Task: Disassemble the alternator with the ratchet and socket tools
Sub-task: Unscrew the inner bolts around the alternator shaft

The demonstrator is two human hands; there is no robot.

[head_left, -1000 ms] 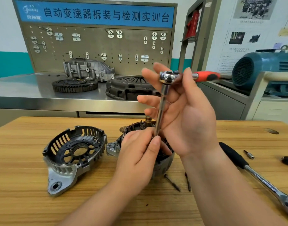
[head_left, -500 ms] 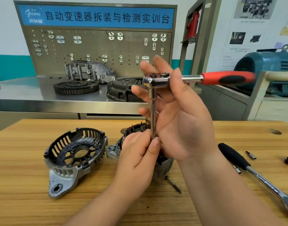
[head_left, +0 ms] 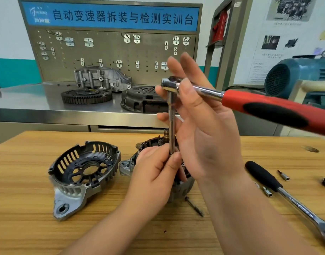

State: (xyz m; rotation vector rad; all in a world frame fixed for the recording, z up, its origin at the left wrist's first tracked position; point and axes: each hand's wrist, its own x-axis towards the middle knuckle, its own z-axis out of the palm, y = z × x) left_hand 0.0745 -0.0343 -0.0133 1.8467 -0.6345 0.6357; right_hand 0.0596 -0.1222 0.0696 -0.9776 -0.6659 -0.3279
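**Extension upright over the alternator, ratchet handle out to the right**

The alternator [head_left: 178, 183] sits on the wooden bench [head_left: 29, 227] near centre, mostly hidden behind both hands; its shaft end shows just behind the tool. The removed end cover [head_left: 84, 172] lies beside it to the left, open side up.

The ratchet [head_left: 250, 100] is held above the alternator. Its head is at the top, its red and black handle runs out to the right and toward the camera, and a long extension [head_left: 171, 126] drops almost straight down from the head. That vertical axis is what matters: the lower end of the extension meets the alternator's near top, right where the left hand [head_left: 154, 173] pinches it between thumb and fingertips. Whether a socket is seated on a fastener there cannot be told; the fingers cover the joint.

The right hand [head_left: 204, 126] is loosely open, palm against the extension and ratchet head, thumb across the head, fingers spread upward rather than wrapped around the handle. It steadies more than it grips.

The left hand is nearer the working tip, so it probably guides the tip, while the right would need to shift out along the handle to swing it.

A second ratchet [head_left: 287, 196] with a black handle lies on the bench at right, with small bits [head_left: 283, 175] near it and a loose bolt [head_left: 194, 206] just in front of the alternator.
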